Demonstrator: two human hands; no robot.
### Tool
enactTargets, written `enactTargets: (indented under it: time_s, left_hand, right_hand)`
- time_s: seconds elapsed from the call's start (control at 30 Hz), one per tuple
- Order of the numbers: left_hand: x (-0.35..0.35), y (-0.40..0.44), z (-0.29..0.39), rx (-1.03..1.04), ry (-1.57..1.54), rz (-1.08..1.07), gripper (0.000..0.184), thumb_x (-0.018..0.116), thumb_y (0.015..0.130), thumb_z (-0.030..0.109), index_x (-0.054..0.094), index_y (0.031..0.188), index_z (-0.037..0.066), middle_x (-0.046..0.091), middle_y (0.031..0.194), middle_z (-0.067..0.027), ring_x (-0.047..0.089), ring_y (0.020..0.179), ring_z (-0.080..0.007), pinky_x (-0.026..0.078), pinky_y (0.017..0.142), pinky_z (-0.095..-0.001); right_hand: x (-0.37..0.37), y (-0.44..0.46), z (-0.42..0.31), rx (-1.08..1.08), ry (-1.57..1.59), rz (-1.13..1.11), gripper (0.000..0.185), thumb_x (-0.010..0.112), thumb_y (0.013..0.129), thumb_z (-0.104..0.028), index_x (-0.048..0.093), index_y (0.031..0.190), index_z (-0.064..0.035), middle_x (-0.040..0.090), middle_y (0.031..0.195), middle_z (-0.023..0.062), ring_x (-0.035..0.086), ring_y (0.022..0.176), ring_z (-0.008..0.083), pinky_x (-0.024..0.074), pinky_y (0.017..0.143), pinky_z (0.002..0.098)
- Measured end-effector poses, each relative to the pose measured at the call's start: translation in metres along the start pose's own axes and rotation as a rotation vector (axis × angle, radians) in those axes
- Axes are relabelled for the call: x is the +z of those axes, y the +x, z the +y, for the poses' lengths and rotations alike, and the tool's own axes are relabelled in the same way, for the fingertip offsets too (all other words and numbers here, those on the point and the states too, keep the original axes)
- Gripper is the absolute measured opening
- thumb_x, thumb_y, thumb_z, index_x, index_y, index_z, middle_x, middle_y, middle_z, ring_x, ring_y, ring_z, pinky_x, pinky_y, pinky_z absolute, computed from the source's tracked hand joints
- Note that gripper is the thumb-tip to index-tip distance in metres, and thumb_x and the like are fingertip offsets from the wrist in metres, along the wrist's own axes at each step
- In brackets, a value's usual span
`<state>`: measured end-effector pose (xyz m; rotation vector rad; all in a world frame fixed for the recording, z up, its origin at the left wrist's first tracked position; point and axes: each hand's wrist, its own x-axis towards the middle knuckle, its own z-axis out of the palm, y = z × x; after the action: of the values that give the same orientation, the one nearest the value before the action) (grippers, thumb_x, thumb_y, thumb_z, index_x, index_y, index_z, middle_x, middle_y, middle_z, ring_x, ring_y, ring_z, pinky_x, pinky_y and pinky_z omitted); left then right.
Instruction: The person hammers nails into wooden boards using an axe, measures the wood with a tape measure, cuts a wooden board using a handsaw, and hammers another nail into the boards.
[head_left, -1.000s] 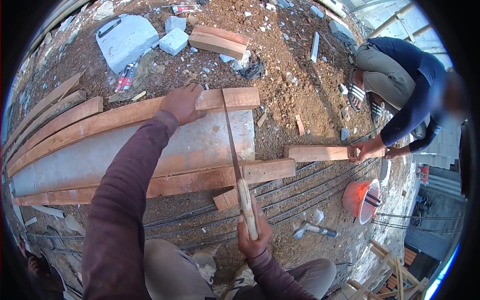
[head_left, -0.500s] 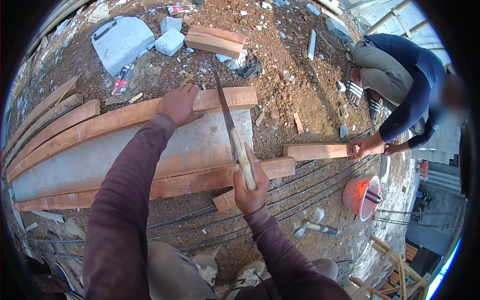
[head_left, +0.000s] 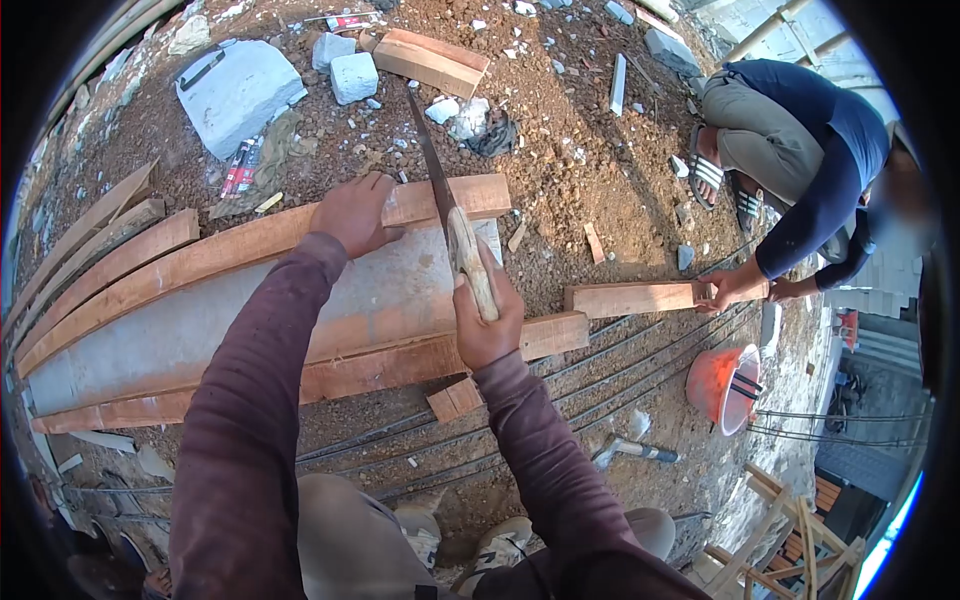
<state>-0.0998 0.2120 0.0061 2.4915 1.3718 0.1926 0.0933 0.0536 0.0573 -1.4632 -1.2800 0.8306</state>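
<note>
Hand Saw Lay Across the Far Beam

In the centre of the frame, the right hand (head_left: 488, 318) was closed around the wooden handle of a saw (head_left: 449, 208), whose blade pointed to the top and crossed the far beam (head_left: 250, 234). The left hand (head_left: 350, 216), left of the blade, was clamped over this same beam. Whether the teeth were touching the wood, I could not tell surely. At the right, a crouching person (head_left: 800, 130) held a shorter timber (head_left: 635, 299).
</note>
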Motion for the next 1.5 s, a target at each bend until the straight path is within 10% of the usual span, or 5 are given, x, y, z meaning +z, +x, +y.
enactTargets:
  time_s: [0.33, 0.5, 0.7, 0.87, 1.5]
  left_hand:
    - [-0.006, 0.002, 0.002, -0.027, -0.012, -0.025, 0.064, 0.085, 0.075, 0.043, 0.056, 0.116, 0.003, 0.062, 0.115, -0.0157, 0.064, 0.109, -0.0368, 0.053, 0.091, -0.046]
    - [-0.002, 0.0, -0.001, -0.015, -0.004, 0.018, 0.063, 0.085, 0.075, 0.042, 0.056, 0.114, 0.003, 0.062, 0.114, -0.0165, 0.063, 0.11, -0.0372, 0.053, 0.091, -0.0463]
    - [-0.006, 0.001, 0.002, -0.033, -0.003, -0.027, 0.066, 0.085, 0.075, 0.043, 0.056, 0.117, 0.001, 0.062, 0.117, -0.0178, 0.063, 0.111, -0.037, 0.053, 0.092, -0.0462]
    - [-0.01, 0.005, 0.0, -0.079, 0.001, -0.069, 0.066, 0.085, 0.076, 0.042, 0.056, 0.118, 0.0, 0.062, 0.118, -0.0182, 0.064, 0.109, -0.0377, 0.053, 0.092, -0.0469]
    - [-0.001, -0.005, 0.005, -0.064, -0.021, -0.018, 0.059, 0.084, 0.076, 0.043, 0.058, 0.109, 0.002, 0.065, 0.107, -0.0157, 0.066, 0.104, -0.0341, 0.054, 0.089, -0.0447]
  right_hand:
    - [0.011, 0.024, -0.005, 0.161, -0.02, -0.067, 0.051, 0.061, 0.093, 0.001, 0.052, 0.143, 0.0064, 0.062, 0.135, 0.0255, 0.064, 0.123, 0.0317, 0.0498, 0.1, 0.035]
    - [-0.047, -0.126, -0.051, 0.125, -0.104, -0.022, 0.052, 0.056, 0.095, 0.0, 0.047, 0.146, 0.0079, 0.06, 0.138, 0.0263, 0.062, 0.126, 0.031, 0.0486, 0.102, 0.036]
    - [0.015, 0.025, -0.003, 0.088, -0.023, -0.042, 0.046, 0.058, 0.098, -0.005, 0.053, 0.141, 0.0082, 0.066, 0.128, 0.0234, 0.064, 0.119, 0.0269, 0.0482, 0.101, 0.0337]
    - [-0.04, -0.122, -0.043, 0.102, -0.178, 0.02, 0.046, 0.059, 0.098, -0.005, 0.052, 0.141, 0.0091, 0.066, 0.128, 0.0233, 0.064, 0.119, 0.0259, 0.0479, 0.101, 0.0342]
    - [0.005, -0.003, 0.008, 0.11, -0.041, -0.04, 0.052, 0.06, 0.093, 0.001, 0.05, 0.144, 0.0067, 0.064, 0.132, 0.0266, 0.067, 0.119, 0.0312, 0.0519, 0.095, 0.0342]
